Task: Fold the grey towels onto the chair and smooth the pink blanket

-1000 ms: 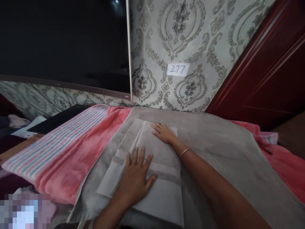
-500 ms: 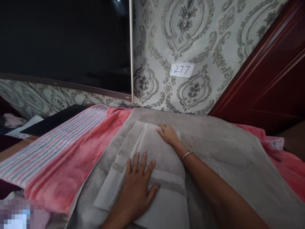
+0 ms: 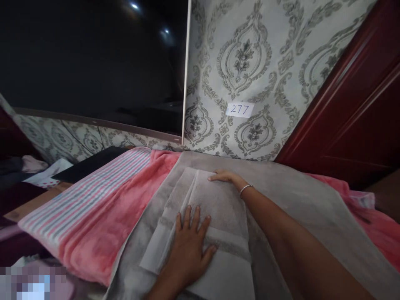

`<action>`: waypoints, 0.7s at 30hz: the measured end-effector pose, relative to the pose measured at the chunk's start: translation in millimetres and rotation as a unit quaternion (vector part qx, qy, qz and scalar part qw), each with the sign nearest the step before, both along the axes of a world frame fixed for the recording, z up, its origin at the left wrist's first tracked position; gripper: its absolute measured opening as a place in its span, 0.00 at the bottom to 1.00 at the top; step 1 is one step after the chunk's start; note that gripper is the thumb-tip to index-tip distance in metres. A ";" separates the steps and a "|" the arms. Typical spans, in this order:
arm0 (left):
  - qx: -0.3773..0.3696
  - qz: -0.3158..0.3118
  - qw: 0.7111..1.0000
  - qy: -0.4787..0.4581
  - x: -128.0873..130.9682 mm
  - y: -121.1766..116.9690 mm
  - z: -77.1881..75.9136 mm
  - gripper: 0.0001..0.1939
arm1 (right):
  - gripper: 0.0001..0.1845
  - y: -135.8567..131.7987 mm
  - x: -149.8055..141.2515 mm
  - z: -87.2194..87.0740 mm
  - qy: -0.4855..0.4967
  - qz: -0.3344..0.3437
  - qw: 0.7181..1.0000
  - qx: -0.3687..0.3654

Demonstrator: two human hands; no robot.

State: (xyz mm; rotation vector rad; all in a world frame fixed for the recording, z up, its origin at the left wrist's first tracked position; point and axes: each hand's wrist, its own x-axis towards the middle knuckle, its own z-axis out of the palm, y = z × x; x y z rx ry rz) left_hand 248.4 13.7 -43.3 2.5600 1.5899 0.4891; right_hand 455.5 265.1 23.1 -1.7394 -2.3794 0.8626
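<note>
A folded grey terry towel [image 3: 220, 208] with a woven band near its near end lies on a larger, spread grey towel [image 3: 312, 216]. My left hand [image 3: 189, 250] rests flat on the near part of the folded towel, fingers spread and pressing down. My right hand [image 3: 225, 177] lies along the far edge of the same towel, a thin silver bracelet [image 3: 245, 190] on its wrist. Neither hand grips the cloth.
The towels lie on a pink fleece blanket [image 3: 103, 233] beside a striped pastel cloth [image 3: 84, 196]. A black flat board [image 3: 90, 164] lies beyond. A dark screen [image 3: 93, 62], patterned wallpaper [image 3: 243, 66] with a "277" label [image 3: 240, 110] and a dark red door [image 3: 343, 112] stand behind.
The whole view has shifted slightly as my head moved. My right hand has flattened along the folded towel's far edge. My left hand stays on the towel.
</note>
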 end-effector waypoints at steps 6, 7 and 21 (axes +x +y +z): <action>0.001 0.009 1.000 -0.004 1.6 0.9 2.0 0.35 | 0.16 -18.4 -10.5 35.6 0.001 -0.004 1.000 0.026; 0.010 0.011 1.000 -0.007 1.7 0.9 1.4 0.35 | 0.15 -23.0 -12.5 45.0 0.001 0.000 0.999 0.034; 0.194 0.091 0.973 -0.090 13.0 11.1 94.0 0.13 | 0.12 -144.8 -8.0 247.3 0.028 0.135 0.854 0.501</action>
